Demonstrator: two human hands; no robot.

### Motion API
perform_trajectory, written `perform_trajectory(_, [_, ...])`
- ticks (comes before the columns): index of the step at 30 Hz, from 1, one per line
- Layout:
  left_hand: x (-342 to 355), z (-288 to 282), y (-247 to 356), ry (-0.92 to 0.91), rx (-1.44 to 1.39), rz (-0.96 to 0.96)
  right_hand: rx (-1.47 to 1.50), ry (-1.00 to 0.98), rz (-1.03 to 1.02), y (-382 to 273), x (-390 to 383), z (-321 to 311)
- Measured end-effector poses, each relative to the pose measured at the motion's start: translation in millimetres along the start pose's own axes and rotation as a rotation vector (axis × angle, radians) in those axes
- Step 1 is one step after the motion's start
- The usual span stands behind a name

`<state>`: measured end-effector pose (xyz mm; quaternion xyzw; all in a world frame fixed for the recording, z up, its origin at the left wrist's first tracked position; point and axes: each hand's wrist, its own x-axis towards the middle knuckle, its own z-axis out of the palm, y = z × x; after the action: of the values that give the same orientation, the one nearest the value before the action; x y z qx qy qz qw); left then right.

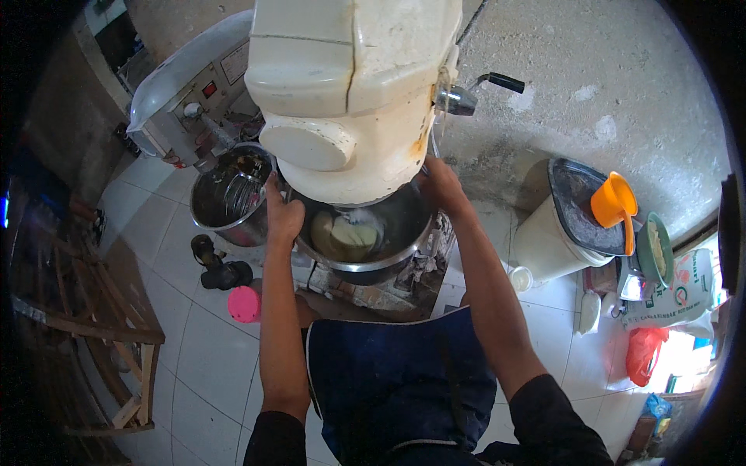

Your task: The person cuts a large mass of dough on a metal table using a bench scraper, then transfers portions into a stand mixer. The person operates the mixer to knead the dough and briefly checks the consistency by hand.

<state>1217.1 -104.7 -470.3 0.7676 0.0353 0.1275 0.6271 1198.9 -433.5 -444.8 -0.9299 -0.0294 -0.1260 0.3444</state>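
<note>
In front of me stands a large cream stand mixer [334, 101] with worn paint. Beneath its head is a metal mixing bowl [365, 266] with a pale lump of dough [346, 235] and some white powder in it. My left hand [284, 213] grips the bowl's left edge, thumb toward the inside. On the opposite edge, my right hand [441, 186] is closed at the bowl's upper right, its fingertips partly hidden by the mixer head. The beater is mostly hidden under the head.
Left of the bowl are a second mixer [190, 97] with its own steel bowl [241, 231], a dark metal part [225, 273] and a pink container [245, 304]. At right stands a white bucket [544, 241] with a black tray and an orange dipper [614, 200]. A wooden rack [148, 373] fills the lower left.
</note>
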Motion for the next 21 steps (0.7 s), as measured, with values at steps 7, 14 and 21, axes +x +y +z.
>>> perform_trajectory(7, [-84.9,3.4,58.9,0.322,0.020,0.307,0.061,0.355,-0.269,-7.5,-18.2,6.8])
perform_trajectory(14, [-202.8,24.3,104.4,-0.239,-0.743,0.204,0.013,0.586,-0.092,-57.4,-98.0,-10.2])
perform_trajectory(21, [-224.8,27.3,122.1,-0.429,-0.750,0.075,0.501,0.187,-0.374,-130.7,-171.1,-49.8])
